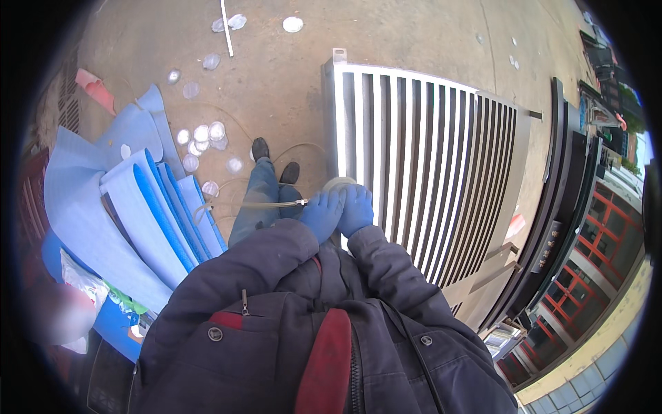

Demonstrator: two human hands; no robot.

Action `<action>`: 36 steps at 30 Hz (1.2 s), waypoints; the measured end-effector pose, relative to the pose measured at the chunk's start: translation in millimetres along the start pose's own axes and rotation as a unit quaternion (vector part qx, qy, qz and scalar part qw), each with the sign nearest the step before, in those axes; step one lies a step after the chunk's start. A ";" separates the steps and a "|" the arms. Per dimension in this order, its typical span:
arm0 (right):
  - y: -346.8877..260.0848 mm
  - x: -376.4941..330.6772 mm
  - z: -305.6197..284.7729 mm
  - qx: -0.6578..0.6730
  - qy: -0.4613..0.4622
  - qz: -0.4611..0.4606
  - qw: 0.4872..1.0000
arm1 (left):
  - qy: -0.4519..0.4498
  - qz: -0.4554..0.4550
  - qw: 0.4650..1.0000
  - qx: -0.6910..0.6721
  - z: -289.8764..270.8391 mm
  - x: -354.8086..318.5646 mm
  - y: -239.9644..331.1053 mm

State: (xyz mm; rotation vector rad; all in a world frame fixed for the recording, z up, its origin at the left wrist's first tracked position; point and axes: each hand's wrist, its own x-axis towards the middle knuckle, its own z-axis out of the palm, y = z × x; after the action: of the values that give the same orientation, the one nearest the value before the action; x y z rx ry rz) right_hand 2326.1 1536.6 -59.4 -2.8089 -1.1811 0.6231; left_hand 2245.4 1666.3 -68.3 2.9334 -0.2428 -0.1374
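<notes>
Both my hands wear blue gloves and sit side by side at the slatted metal panel's (396,165) near left edge. My left hand (321,216) is closed over an air sander (339,183), beside the fitting where a pale hose (265,205) enters from the left. My right hand (356,208) is closed over the same tool, touching the left. Only the sander's round, pale front shows past my fingers; its body is hidden under the gloves. It lies against or just above the panel's edge bar; I cannot tell which.
Blue sheeting (117,200) lies folded and bunched at my left. Several used round discs (201,133) are scattered on the concrete floor (276,76). Hose loops trail near my shoes (261,149). Long dark beams (552,207) stand beyond the panel at right. A white strip (227,29) lies far ahead.
</notes>
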 end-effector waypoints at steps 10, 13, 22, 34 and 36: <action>13.4 54.4 -13.2 0.129 0.053 0.108 0.984 | 0.005 -0.013 1.000 -0.014 -8.9 47.2 -37.9; 0.5 8.2 -13.3 0.035 0.001 0.027 0.999 | -0.018 0.009 0.999 -0.035 -6.7 8.2 -3.8; 6.8 74.0 -21.5 0.136 0.075 0.124 0.980 | -0.063 -0.002 0.997 -0.055 -2.7 56.4 -61.3; -40.6 25.1 -8.2 0.165 0.009 0.126 0.978 | -0.285 -0.100 0.932 -0.201 -15.0 19.5 -80.8; -41.7 20.1 -5.9 0.199 -0.011 0.129 0.971 | -0.308 -0.117 0.921 -0.207 -16.4 22.6 -81.9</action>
State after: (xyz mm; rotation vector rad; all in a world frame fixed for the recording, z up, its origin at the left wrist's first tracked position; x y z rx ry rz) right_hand 2312.6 1580.8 -53.5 -2.6246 -0.6058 0.8036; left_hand 2281.9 1744.7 -70.3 2.3985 0.0538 -1.0181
